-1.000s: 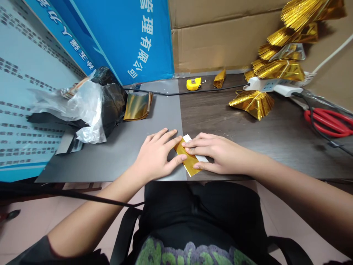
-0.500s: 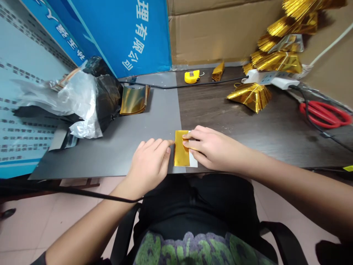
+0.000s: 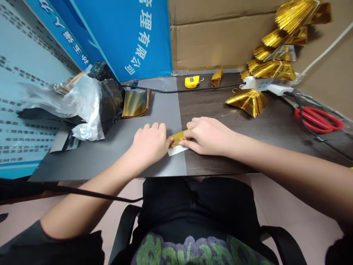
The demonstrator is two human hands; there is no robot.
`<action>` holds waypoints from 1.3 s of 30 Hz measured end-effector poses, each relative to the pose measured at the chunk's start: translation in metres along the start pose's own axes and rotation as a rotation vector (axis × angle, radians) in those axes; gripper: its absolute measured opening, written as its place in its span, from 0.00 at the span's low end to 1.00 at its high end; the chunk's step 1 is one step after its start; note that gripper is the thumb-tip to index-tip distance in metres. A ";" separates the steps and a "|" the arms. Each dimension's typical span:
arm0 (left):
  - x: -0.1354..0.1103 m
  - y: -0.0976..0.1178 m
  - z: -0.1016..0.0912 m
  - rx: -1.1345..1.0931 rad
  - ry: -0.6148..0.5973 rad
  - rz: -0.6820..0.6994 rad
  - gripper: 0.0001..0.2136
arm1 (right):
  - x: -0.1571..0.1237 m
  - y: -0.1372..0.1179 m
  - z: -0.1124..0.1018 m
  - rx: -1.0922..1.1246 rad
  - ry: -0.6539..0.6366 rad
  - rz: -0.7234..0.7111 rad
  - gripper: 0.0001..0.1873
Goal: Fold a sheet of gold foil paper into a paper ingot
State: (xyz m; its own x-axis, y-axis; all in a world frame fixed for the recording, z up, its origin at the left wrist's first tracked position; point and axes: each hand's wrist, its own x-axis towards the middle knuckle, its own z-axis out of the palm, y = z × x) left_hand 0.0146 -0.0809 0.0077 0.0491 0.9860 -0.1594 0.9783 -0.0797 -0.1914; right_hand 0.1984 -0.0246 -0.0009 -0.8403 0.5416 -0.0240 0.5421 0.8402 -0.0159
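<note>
Under my fingers: a narrow, shiny gold foil strip with a fold in it (image 3: 180,134), with a white paper edge (image 3: 176,150) showing along the side nearest me.
Where it lies: slightly slanted at the seam between the smooth grey sheet (image 3: 116,154) and the dark wood-grain desktop (image 3: 220,163).
Left grip: my bare left hand (image 3: 151,142) is clamped on the strip's left end, thumb on top, fingers curled.
Right grip: my bare right hand (image 3: 209,136) is clamped on the other end (its fingertips are partly hidden from me).
Beyond my left: a curled stack of gold foil sheets (image 3: 136,103), beside a crumpled black and clear plastic bag (image 3: 89,105).
Desk's back edge: a yellow tape measure (image 3: 192,82) and a small folded gold piece (image 3: 217,77).
Beyond my right: a pleated gold foil bundle (image 3: 248,103), then red-handled scissors (image 3: 318,119).
</note>
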 end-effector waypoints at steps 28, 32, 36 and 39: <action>0.084 -0.041 0.035 -0.159 0.299 0.391 0.15 | 0.036 0.063 0.033 0.585 0.202 -0.246 0.09; 0.083 -0.040 0.034 -0.153 0.266 0.372 0.18 | 0.035 0.063 0.034 0.575 0.198 -0.246 0.10; 0.083 -0.042 0.033 -0.207 0.237 0.364 0.20 | 0.034 0.063 0.036 0.559 0.205 -0.256 0.10; 0.080 -0.042 0.032 -0.254 0.234 0.356 0.18 | 0.034 0.061 0.037 0.524 0.211 -0.290 0.12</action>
State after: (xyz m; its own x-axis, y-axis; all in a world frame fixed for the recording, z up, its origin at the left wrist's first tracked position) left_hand -0.0293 -0.0030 -0.0276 0.4050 0.9126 0.0556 0.9091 -0.4084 0.0824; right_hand 0.2034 0.0442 -0.0397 -0.9092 0.3321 0.2511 0.1809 0.8583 -0.4803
